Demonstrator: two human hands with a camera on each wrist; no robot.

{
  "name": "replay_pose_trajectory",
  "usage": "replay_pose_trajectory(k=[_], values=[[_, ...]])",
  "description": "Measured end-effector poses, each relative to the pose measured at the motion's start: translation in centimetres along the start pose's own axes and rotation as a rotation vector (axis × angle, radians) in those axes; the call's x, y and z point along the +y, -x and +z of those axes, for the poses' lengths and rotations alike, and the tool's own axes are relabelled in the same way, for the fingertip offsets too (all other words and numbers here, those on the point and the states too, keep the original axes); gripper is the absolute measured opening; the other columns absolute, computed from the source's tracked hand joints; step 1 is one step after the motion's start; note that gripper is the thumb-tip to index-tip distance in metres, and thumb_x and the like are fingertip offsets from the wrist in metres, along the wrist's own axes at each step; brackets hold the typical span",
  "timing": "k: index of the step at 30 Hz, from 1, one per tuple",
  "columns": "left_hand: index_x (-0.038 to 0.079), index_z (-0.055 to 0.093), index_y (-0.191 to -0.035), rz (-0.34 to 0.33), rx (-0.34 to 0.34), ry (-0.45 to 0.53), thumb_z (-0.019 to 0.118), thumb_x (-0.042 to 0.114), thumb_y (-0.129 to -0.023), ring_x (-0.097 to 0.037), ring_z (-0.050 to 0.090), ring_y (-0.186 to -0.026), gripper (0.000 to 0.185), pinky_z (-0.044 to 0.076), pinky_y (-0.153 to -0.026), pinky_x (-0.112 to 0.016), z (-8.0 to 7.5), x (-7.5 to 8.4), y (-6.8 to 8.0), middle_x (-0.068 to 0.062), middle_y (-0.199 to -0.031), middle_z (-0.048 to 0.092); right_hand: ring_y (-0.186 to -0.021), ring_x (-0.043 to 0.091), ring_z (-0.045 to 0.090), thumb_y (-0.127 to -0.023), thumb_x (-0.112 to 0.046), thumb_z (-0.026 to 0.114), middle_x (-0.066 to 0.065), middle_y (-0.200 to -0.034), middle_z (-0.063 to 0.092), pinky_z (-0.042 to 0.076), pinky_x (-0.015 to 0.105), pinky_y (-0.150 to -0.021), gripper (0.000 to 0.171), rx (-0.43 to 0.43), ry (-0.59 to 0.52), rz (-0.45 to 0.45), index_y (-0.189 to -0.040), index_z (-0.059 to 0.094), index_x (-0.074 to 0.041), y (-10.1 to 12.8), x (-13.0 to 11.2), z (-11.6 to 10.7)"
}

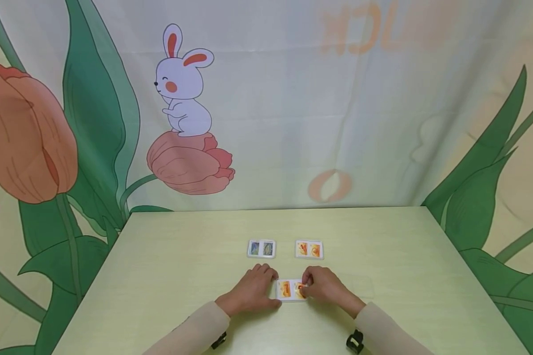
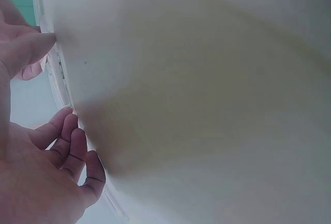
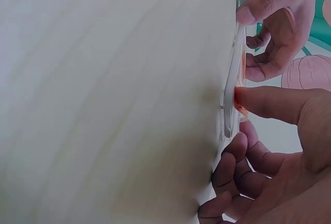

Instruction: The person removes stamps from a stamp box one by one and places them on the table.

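Pressing evenly at both short ends is judged the sound way to handle this step, so that the near card case [image 1: 291,289] is kept flat on the counter [image 1: 169,276] and not tipped or skewed. The case is found between the two hands, at the near middle of the counter. Its left end is touched by the fingers of the left hand [image 1: 252,291], which are curled about that edge; in the left wrist view the thumb and fingertips [image 2: 62,131] are seen lying against the clear rim. Its right end is pinched by the right hand [image 1: 326,287]: the thumb [image 3: 269,102] is pressed on the printed orange face and the remaining fingers are curled beneath and beside the edge. Both hands are thus closed on the case.

Beyond the fingertips, well apart from them, two further cases are noted: a blue-pictured case [image 1: 261,248] ahead of the left fingers and an orange-pictured case [image 1: 309,249] ahead of the right fingers.
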State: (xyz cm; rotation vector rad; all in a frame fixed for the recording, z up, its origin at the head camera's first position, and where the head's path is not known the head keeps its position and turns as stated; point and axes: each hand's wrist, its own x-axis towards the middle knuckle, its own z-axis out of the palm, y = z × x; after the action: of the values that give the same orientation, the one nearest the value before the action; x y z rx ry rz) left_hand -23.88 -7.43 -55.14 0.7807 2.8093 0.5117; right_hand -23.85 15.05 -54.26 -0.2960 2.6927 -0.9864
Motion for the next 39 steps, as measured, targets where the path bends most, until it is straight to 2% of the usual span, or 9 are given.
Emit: replay_pose_trajectory(k=[8,13,22,29,39], values=[[0.012,0.057,-0.121,-0.008,-0.001,-0.001,0.078,0.048,-0.076,-0.015,0.046,-0.103,0.061,0.042,-0.094,-0.037,0.1,0.0,-0.1,0.002,-0.113,0.055,-0.066,0.013,0.047,-0.078,-0.012,0.077,-0.002,-0.073,0.054,0.036,0.026,-0.059,0.019,0.004,-0.018,0.013,-0.082,0.058,-0.012,-0.2,0.3,0.0],[0.012,0.057,-0.121,-0.01,-0.001,-0.007,0.078,0.049,-0.076,-0.015,0.046,-0.103,0.062,0.042,-0.093,-0.037,0.2,0.0,0.0,0.002,-0.113,0.055,-0.067,0.013,0.049,-0.081,-0.009,0.074,-0.002,-0.073,0.056,0.038,0.026,-0.06,0.015,0.041,-0.037,-0.019,-0.08,0.059,-0.011,-0.1,0.6,0.0],[0.011,0.057,-0.121,-0.016,0.002,-0.001,0.078,0.048,-0.076,-0.015,0.046,-0.103,0.062,0.042,-0.093,-0.037,0.1,0.1,0.0,0.001,-0.113,0.056,-0.067,0.012,0.05,-0.081,-0.004,0.074,-0.001,-0.073,0.058,0.04,0.023,-0.058,0.013,0.1,-0.079,-0.038,-0.079,0.062,-0.011,-0.3,1.2,0.1],[0.011,0.057,-0.12,-0.017,-0.007,0.006,0.078,0.047,-0.076,-0.015,0.046,-0.101,0.061,0.042,-0.092,-0.036,0.0,0.2,-0.1,0.002,-0.112,0.055,-0.066,0.012,0.05,-0.08,-0.003,0.072,-0.001,-0.073,0.06,0.04,0.023,-0.057,0.009,0.096,-0.093,-0.034,-0.082,0.066,-0.01,-0.3,1.1,-0.1],[0.011,0.058,-0.12,-0.01,0.003,0.005,0.079,0.047,-0.075,-0.014,0.046,-0.101,0.062,0.043,-0.092,-0.036,0.1,0.1,-0.1,0.001,-0.112,0.056,-0.067,0.012,0.051,-0.084,-0.005,0.071,-0.003,-0.072,0.06,0.042,0.024,-0.059,0.008,0.091,-0.064,-0.024,-0.078,0.068,-0.011,-0.4,1.2,0.1]])
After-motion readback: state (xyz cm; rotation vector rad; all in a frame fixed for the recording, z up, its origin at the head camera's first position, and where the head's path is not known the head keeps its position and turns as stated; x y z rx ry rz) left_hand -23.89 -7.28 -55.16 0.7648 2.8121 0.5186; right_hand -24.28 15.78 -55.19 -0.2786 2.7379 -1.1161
